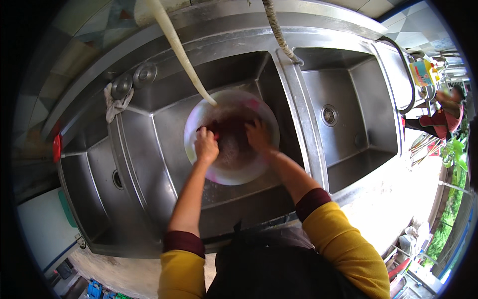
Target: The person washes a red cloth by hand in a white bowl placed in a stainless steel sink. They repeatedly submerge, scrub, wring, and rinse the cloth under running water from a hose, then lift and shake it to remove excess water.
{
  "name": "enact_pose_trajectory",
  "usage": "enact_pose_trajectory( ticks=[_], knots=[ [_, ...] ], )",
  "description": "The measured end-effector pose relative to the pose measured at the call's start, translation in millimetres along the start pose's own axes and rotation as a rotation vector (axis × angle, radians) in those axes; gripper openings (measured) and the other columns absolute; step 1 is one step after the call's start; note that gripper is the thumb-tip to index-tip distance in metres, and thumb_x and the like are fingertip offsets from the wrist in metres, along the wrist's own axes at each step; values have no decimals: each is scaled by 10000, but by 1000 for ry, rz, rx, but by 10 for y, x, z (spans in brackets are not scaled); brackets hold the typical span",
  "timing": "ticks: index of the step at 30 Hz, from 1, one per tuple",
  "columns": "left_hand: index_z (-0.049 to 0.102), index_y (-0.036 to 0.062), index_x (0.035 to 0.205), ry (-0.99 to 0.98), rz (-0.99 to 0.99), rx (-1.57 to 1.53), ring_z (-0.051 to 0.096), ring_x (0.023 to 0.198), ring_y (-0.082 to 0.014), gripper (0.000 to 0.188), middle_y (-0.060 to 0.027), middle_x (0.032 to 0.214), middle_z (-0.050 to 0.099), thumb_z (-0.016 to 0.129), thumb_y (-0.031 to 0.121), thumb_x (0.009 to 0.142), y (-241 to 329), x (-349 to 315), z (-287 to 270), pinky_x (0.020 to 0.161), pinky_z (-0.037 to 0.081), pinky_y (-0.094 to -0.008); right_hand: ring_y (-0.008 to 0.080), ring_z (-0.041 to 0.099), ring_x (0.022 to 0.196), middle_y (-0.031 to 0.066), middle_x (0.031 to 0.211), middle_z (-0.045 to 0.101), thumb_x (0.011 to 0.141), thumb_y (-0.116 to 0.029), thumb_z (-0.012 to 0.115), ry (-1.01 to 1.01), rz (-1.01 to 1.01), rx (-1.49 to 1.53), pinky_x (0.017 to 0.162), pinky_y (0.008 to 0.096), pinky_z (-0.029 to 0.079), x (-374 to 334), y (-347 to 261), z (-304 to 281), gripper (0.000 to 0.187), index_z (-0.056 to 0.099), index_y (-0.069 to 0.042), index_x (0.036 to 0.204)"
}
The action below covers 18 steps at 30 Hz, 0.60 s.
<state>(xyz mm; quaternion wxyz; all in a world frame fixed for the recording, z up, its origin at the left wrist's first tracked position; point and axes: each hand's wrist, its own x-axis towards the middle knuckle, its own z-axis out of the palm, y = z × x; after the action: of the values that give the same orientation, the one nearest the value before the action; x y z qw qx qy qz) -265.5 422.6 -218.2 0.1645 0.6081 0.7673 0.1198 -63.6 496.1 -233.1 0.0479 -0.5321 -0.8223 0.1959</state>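
A wide pale basin (230, 177) with pink and violet patches stands in the middle sink, holding murky brownish water. Dark red material (230, 125) lies in the water, too blurred for me to name its kind. My left hand (206, 144) is over the basin's left part, its fingers curled in on something dark red, mostly hidden. On the right side of the basin my right hand (258, 135) reaches down to the water. Motion smears its fingers, so their grip is unclear. A cream hose (184, 57) hangs down, its end at the basin's far rim.
To the right is another steel sink (343, 109) with a drain; a smaller sink (89, 184) is at the left. Two round metal lids (133, 80) and a white cloth (115, 103) rest on the rim. A ribbed hose (278, 30) hangs behind. A person (443, 114) is far right.
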Motion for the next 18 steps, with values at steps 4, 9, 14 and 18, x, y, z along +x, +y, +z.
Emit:
enact_pose_trajectory(
  ticks=[4,9,14,18],
  knots=[
    [610,10,1028,-21,0,296,179,1345,-520,286,-241,1485,226,611,187,803,271,-343,583,986,269,-684,465,292,1293,209,1438,314,817,-235,591,92,-43,-100,994,584,327,-264,12,438,464,557,-154,1273],
    [264,51,1449,-154,-259,49,253,1331,-459,735,-261,1492,198,601,235,822,189,-426,657,1084,271,-467,500,245,1318,229,1488,223,796,-263,610,5,-65,-156,1025,608,269,-218,40,496,579,479,-125,1343],
    [484,94,1321,-239,-314,-2,269,1326,-452,521,-233,1500,207,589,215,826,288,-496,564,1098,232,-480,455,309,1296,228,1456,282,806,-236,591,346,-118,-227,1007,608,292,-399,-113,393,509,516,-64,1279],
    [637,109,1111,-579,-39,222,277,1324,-439,301,-250,1424,342,574,172,824,311,-565,157,1091,237,-491,393,491,1130,246,1244,505,818,-101,509,-169,-3,226,936,563,412,-190,26,23,297,637,-28,1076]
  ],
)
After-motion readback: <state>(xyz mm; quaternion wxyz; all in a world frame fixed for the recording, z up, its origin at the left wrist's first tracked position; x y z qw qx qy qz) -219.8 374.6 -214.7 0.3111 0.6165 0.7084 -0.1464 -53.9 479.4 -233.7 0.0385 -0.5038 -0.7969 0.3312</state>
